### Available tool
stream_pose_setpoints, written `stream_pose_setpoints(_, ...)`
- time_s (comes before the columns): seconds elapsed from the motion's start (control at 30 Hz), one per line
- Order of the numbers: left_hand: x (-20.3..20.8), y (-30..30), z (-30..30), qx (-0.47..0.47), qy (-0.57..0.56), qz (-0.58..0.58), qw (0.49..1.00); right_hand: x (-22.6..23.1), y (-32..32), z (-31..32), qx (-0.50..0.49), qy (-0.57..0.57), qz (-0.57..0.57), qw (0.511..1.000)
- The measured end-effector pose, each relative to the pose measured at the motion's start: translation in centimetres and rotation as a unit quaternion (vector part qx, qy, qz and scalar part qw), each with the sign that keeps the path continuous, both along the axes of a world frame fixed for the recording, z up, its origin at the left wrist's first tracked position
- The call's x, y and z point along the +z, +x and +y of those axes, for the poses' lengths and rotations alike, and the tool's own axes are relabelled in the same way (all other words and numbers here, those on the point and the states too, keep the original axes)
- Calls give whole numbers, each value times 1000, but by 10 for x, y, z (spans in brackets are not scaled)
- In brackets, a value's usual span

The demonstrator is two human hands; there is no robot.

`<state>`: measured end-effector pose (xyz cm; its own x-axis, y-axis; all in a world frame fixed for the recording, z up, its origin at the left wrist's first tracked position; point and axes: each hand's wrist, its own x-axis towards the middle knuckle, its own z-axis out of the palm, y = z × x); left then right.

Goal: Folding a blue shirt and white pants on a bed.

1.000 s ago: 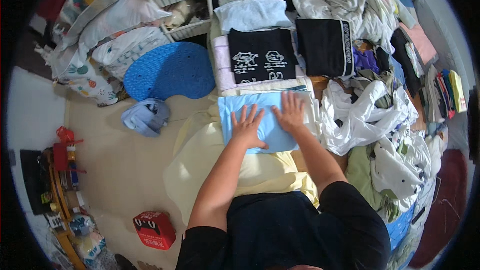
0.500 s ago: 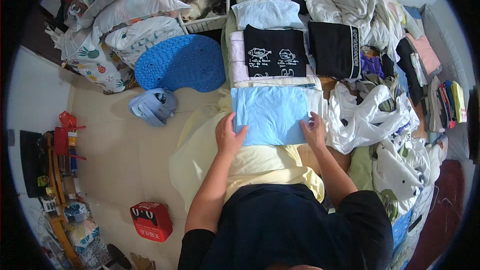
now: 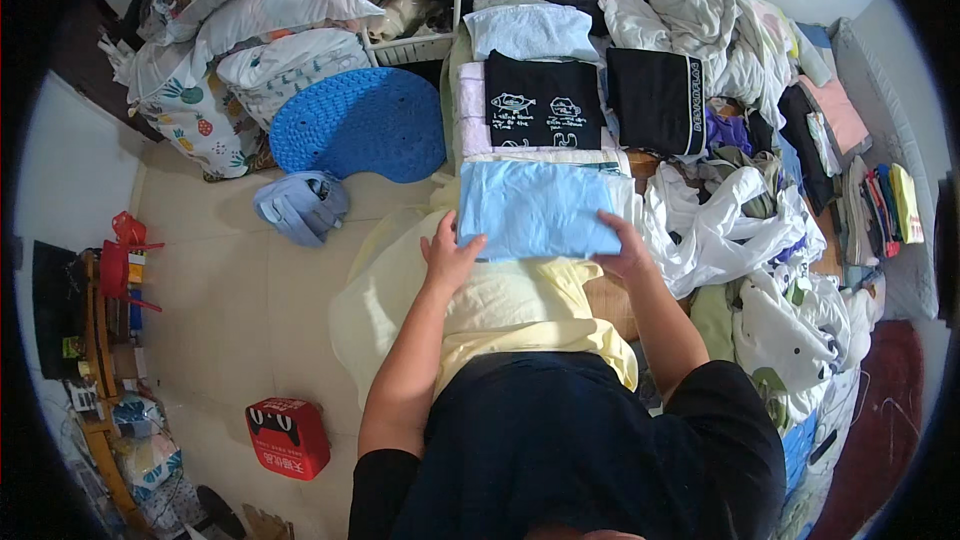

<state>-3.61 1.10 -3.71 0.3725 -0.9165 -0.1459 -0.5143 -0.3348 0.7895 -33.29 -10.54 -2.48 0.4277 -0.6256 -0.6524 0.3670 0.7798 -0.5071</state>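
Note:
A light-blue folded cloth [image 3: 538,210], soft and slightly creased, is between my two hands. My left hand [image 3: 452,252] grips its left side near the close corner, thumb on top. At the opposite side my right hand [image 3: 626,245] holds the near right corner; part of its fingers is hidden by the cloth. Some white fabric [image 3: 622,195] shows just past the right edge. Directly beyond lies a folded black garment with white line drawings [image 3: 545,100], and right of that another folded black garment [image 3: 655,100].
Pale yellow fabric [image 3: 500,305] spreads in front of me. Crumpled white clothing [image 3: 715,230] lies to the right, with folded clothes [image 3: 880,210] stacked farther over. Leftward are a blue textured mat [image 3: 360,125], a blue-grey bag [image 3: 302,207] and a red box [image 3: 288,437] on the floor.
The near edge of the blue cloth has risen and tilted, so less of its face shows. My right hand has shifted round its near right corner. The whole view has moved slightly.

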Motion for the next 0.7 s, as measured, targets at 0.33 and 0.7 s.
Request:
stream_pose_setpoints(0.33, 10, -17, -6, 0, 38, 48, 998, 11, 35, 23, -163, -82, -211, 960)
stream_pose_setpoints(0.7, -3, -21, 6, -39, -31, -62, 997, -20, 67, 23, -212, -65, -82, 972)
